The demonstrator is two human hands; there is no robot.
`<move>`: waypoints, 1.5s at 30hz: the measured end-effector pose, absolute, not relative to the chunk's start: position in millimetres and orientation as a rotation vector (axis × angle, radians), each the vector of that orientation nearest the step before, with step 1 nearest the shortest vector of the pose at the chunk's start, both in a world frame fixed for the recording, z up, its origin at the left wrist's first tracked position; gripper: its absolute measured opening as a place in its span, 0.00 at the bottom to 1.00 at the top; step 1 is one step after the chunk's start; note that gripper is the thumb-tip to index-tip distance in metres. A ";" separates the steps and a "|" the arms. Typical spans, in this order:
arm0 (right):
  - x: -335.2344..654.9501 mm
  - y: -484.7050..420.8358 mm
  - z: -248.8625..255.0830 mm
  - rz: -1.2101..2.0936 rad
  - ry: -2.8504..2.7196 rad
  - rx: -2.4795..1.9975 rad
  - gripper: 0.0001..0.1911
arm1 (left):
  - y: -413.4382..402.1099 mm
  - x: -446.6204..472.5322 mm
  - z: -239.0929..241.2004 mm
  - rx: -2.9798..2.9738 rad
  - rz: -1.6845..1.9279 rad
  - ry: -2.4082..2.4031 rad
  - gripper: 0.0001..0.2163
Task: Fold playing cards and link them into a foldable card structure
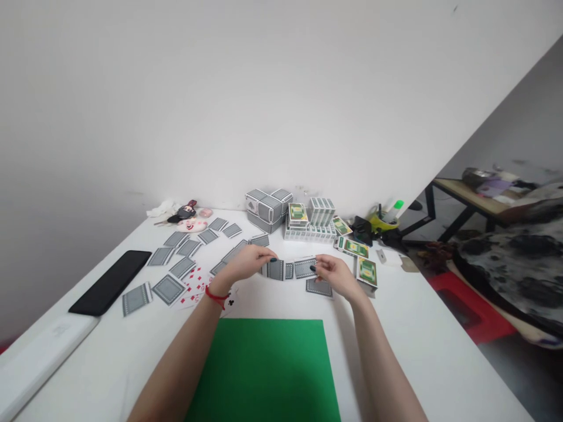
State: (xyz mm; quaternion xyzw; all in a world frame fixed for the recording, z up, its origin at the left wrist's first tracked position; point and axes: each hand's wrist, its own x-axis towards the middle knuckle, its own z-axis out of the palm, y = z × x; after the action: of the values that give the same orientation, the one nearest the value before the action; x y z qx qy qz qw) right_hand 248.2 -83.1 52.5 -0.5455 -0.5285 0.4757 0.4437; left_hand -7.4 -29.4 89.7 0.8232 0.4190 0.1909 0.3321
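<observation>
My left hand, with a red band at the wrist, pinches a grey-backed playing card between thumb and fingers. Opposite it, my right hand grips another playing card, its thumb on the patterned back. Between these two, a narrow part of a further card shows; what supports it I cannot tell. Just below my right hand a face-down card lies on the white table. Several face-down cards are scattered to the left, beside face-up red-suit cards partly hidden by my left arm.
A green mat lies in front of me. Stacked card decks and green-and-white card boxes stand near the wall. A black tablet-like slab and a white case sit left. A person in patterned clothing is at right.
</observation>
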 end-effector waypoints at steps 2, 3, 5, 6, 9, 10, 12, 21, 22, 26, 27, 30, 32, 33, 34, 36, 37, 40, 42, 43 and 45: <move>248.2 -83.0 52.4 1.180 -1.327 -1.359 0.13 | -28.6 -8.7 90.3 2.133 0.483 1.080 0.13; 248.2 -82.9 52.2 1.176 -1.331 -1.365 0.13 | -28.1 -9.3 90.2 2.121 0.481 1.073 0.13; 248.2 -82.9 51.5 1.166 -1.336 -1.377 0.13 | -26.7 -10.2 88.9 2.093 0.486 1.052 0.12; 248.2 -82.9 51.0 1.164 -1.341 -1.382 0.13 | -25.9 -10.5 87.8 2.073 0.494 1.036 0.12; 247.9 -82.7 48.3 1.177 -1.371 -1.397 0.12 | -24.4 -11.7 84.9 1.989 0.524 0.979 0.12; 247.8 -82.5 47.0 1.184 -1.385 -1.403 0.12 | -24.2 -12.4 84.6 1.962 0.532 0.963 0.12; 247.8 -81.9 43.9 1.185 -1.409 -1.424 0.12 | -23.9 -15.1 85.9 1.935 0.552 0.947 0.12; 251.8 -81.7 44.7 1.126 -1.451 -1.483 0.09 | -16.7 -57.6 102.6 1.969 0.682 1.244 0.15; 251.9 -82.0 45.7 1.125 -1.455 -1.482 0.10 | -15.7 -63.0 102.7 1.972 0.669 1.288 0.15; 250.5 -82.7 47.7 1.138 -1.473 -1.472 0.11 | -12.7 -77.8 100.0 2.007 0.627 1.386 0.17; 250.1 -82.7 47.8 1.140 -1.477 -1.473 0.12 | -12.1 -79.5 99.1 2.019 0.611 1.392 0.17; 249.3 -82.7 47.7 1.141 -1.492 -1.486 0.12 | -10.9 -79.9 95.8 2.091 0.536 1.375 0.18; 249.2 -82.6 47.6 1.142 -1.498 -1.490 0.12 | -10.4 -76.1 92.2 2.191 0.474 1.307 0.18; 249.2 -82.7 47.7 1.140 -1.501 -1.491 0.12 | -10.3 -73.0 89.7 2.248 0.444 1.273 0.18; 249.3 -82.7 47.9 1.139 -1.505 -1.492 0.11 | -10.3 -69.0 86.8 2.299 0.419 1.253 0.17; 249.4 -83.1 48.6 1.137 -1.512 -1.499 0.11 | -10.5 -59.2 80.8 2.364 0.420 1.278 0.12; 249.5 -83.3 49.0 1.135 -1.515 -1.504 0.11 | -10.6 -53.8 78.1 2.375 0.456 1.306 0.09; 250.0 -83.6 50.6 1.127 -1.507 -1.506 0.11 | -10.4 -40.0 73.5 2.364 0.582 1.309 0.11; 251.3 -83.2 51.4 1.096 -1.498 -1.511 0.10 | -9.3 -36.3 72.8 2.359 0.620 1.283 0.12; 252.2 -82.9 51.8 1.071 -1.492 -1.519 0.10 | -8.4 -36.8 72.6 2.352 0.633 1.287 0.12; 254.7 -82.3 53.1 1.016 -1.470 -1.544 0.09 | -6.2 -41.7 71.7 2.329 0.672 1.314 0.13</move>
State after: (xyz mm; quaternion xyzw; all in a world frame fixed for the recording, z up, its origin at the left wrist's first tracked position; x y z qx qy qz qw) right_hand 254.7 -82.3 53.1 -0.6046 -0.5758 0.3979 0.3802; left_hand -41.7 -6.2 71.7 0.8291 0.4680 0.2392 0.1910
